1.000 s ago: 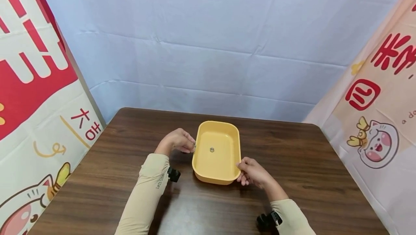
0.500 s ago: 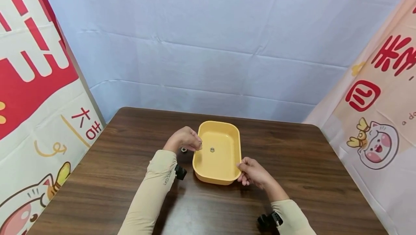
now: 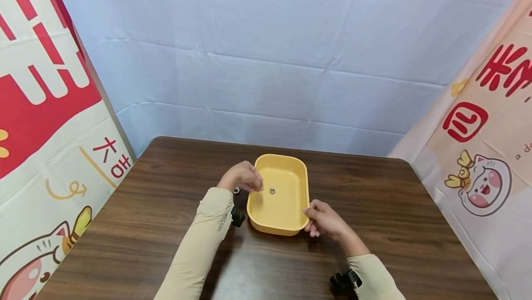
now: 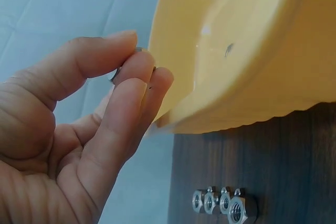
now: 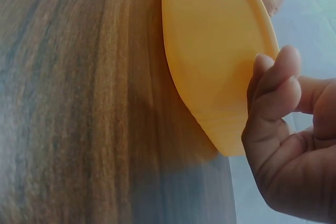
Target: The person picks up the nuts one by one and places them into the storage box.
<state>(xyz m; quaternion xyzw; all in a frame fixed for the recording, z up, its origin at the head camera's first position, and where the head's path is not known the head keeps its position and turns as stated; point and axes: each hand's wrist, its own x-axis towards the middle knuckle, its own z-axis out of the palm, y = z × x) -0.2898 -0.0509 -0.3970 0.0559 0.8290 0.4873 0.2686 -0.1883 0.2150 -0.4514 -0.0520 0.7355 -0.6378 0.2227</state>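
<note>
A yellow rectangular box (image 3: 277, 217) sits on the dark wooden table, with one small metal nut (image 3: 272, 191) on its floor. Over the box's left rim, my left hand (image 3: 245, 176) pinches a small metal piece; in the left wrist view only glints of this nut (image 4: 113, 75) show between thumb and fingers. Several hex nuts (image 4: 237, 210) stand in a row on the table beside the box, mostly hidden by the left hand in the head view. My right hand (image 3: 326, 219) grips the box's right rim near its front corner, thumb on top and fingers outside.
The dark wooden table (image 3: 386, 226) spreads around the box. Behind it hangs a pale blue cloth backdrop (image 3: 266, 83). Printed cloths flank both sides, a red and white one (image 3: 45, 106) on the left.
My left hand has moved rightward from beside the box to above its left rim, carrying the nut. Nuts on the table came into sight behind it. The right hand has kept its hold.
</note>
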